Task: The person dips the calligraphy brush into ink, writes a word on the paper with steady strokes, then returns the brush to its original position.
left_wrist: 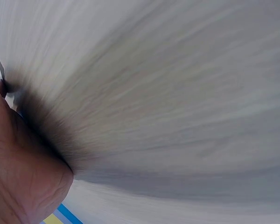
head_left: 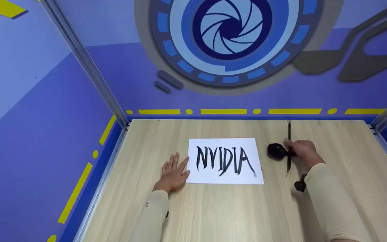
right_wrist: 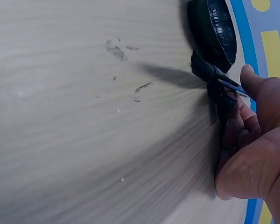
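A white sheet of paper (head_left: pixel 225 178) with "NVIDIA" brushed in black lies on the table. My left hand (head_left: pixel 173 174) rests flat at its left edge, fingers spread, thumb and index finger touching the sheet; the left wrist view shows mostly the heel of the hand (left_wrist: pixel 30 172). At the right, my right hand (head_left: pixel 303 150) holds a dark writing brush (head_left: pixel 289 134), hanging loop toward the back wall and bristles (right_wrist: pixel 201 66) toward me. A round black ink dish (head_left: pixel 276 151) sits left of that hand; its short handle runs under the brush. The fingertips are partly hidden.
The pale wooden table (head_left: pixel 213 215) ends at a blue back wall (head_left: pixel 227 101) with yellow markings. A side wall (head_left: pixel 39 161) stands at the left. Small black ink smudges (right_wrist: pixel 115 50) mark the wood near the brush.
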`<state>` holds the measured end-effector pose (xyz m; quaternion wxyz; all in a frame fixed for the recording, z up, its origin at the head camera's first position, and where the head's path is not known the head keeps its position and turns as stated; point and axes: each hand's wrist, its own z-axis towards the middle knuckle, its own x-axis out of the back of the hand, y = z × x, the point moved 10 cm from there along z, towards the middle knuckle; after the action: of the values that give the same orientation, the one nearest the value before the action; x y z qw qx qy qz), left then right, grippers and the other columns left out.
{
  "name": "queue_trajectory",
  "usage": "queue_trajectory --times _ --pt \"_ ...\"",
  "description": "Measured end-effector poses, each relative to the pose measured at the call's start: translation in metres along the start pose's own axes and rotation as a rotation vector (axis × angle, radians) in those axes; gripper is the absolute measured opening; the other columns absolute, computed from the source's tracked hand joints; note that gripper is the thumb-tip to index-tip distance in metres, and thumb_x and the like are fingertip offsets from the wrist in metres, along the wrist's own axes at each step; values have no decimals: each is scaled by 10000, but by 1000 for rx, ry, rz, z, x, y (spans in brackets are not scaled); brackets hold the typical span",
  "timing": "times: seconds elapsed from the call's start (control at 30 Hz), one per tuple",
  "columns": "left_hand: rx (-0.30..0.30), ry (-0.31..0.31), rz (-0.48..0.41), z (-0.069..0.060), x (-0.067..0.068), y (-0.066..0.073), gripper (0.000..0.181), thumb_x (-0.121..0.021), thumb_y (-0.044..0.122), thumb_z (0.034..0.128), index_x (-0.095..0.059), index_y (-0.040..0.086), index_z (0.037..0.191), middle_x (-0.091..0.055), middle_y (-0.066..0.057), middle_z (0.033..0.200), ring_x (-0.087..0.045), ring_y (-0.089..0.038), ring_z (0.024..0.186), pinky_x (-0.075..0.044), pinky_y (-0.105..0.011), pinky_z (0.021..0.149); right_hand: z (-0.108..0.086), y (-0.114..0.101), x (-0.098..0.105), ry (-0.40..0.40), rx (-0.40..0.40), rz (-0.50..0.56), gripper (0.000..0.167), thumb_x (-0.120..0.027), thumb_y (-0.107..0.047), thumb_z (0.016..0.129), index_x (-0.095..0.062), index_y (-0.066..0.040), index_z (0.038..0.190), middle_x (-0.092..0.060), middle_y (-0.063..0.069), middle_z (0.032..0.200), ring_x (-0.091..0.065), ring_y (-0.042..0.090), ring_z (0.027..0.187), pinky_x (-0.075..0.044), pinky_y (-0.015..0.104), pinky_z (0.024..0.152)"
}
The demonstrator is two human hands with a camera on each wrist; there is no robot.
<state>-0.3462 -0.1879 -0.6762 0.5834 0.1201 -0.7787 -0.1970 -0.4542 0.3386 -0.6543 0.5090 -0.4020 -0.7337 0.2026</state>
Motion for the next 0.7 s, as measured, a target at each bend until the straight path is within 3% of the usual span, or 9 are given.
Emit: queue_trajectory --times 0.2,0.47,0.7 --pt "4 9 -9 3 -2 -1 621 -387 441 1133 -224 318 1719 47 -129 1830 77 -370 1705 24 -611 1358 1 3 2 -7 -14 45 476 -561 -581 1056 -648 -163 844 -510 -73 730 -512 176 767 -444 348 756" --pt "-4 14 -10 2 -3 -2 622 -371 471 1131 -223 328 1719 53 -123 1831 75 -375 1704 24 -625 1353 5 9 2 0 -45 85 496 -492 -524 1089 -722 -85 1071 -642 -83 861 -561 162 868 -470 312 798" --pt "-17 22 -31 -1 1 2 617 -392 463 1129 -250 324 1713 22 -143 1829 51 -404 1700 13 -648 1345 5 11 0 -17 -48 104 491 -490 -520 1094 -741 -99 1080 -664 -120 849 -572 149 896 -458 302 835"
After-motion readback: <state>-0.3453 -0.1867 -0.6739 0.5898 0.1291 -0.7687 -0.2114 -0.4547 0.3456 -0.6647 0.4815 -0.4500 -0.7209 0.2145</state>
